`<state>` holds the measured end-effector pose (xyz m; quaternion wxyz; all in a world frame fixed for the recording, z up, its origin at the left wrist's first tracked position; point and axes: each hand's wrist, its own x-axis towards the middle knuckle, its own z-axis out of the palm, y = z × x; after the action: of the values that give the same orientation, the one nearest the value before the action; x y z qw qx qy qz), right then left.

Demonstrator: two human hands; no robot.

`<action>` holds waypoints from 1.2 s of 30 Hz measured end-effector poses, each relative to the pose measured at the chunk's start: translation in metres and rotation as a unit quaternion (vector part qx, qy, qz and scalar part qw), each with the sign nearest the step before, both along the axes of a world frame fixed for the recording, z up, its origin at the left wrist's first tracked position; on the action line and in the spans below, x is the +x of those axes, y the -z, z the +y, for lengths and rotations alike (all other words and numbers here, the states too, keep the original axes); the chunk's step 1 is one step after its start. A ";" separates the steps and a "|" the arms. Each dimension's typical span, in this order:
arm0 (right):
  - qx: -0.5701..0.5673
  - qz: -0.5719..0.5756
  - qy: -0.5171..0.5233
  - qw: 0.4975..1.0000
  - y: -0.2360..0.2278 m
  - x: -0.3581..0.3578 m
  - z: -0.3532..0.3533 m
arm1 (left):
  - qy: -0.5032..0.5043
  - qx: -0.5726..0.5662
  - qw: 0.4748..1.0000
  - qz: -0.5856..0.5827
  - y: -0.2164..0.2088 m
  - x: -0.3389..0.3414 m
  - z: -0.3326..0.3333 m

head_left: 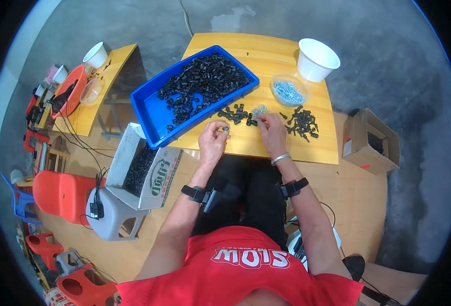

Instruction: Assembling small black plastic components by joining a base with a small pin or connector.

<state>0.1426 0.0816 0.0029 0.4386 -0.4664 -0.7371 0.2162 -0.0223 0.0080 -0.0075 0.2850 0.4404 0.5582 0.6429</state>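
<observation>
My left hand [213, 144] is closed, with a small dark part [226, 129] pinched between thumb and fingertips at the table's near side. My right hand [273, 136] has its fingers together, tips down at the edge of a little heap of silvery screws [259, 109]; whatever they hold is hidden. Between the hands lies a loose group of small black plastic parts [234, 113]. To the right of my right hand is a pile of black pieces with stems [304, 124]. A clear bowl [288, 91] of silvery screws stands behind it.
A blue tray [149, 115] full of black parts covers the table's left. A white bucket [318, 60] stands at the far right corner. Cardboard boxes with black parts flank the table, one [159, 178] on a grey stool [118, 219], another [355, 148] at right.
</observation>
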 end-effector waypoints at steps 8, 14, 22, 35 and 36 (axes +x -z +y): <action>-0.031 0.081 0.004 0.996 0.007 0.000 -0.001 | -0.019 -0.077 0.995 0.056 -0.012 0.002 -0.002; -0.028 0.062 -0.007 0.998 0.003 0.000 -0.003 | -0.036 0.082 0.924 0.372 -0.024 0.006 0.007; -0.037 0.054 -0.004 0.998 0.004 0.001 -0.003 | 0.026 0.028 0.931 0.362 -0.011 0.010 0.022; -0.035 0.040 -0.023 0.998 0.008 0.002 -0.004 | 0.003 0.006 0.980 0.198 -0.010 0.010 0.006; -0.027 0.042 -0.026 0.998 0.008 0.001 -0.003 | -0.015 0.001 0.986 0.164 -0.006 0.004 0.004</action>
<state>0.1441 0.0783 -0.0051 0.4513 -0.4493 -0.7235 0.2664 -0.0188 0.0123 -0.0014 0.1794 0.5315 0.6033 0.5668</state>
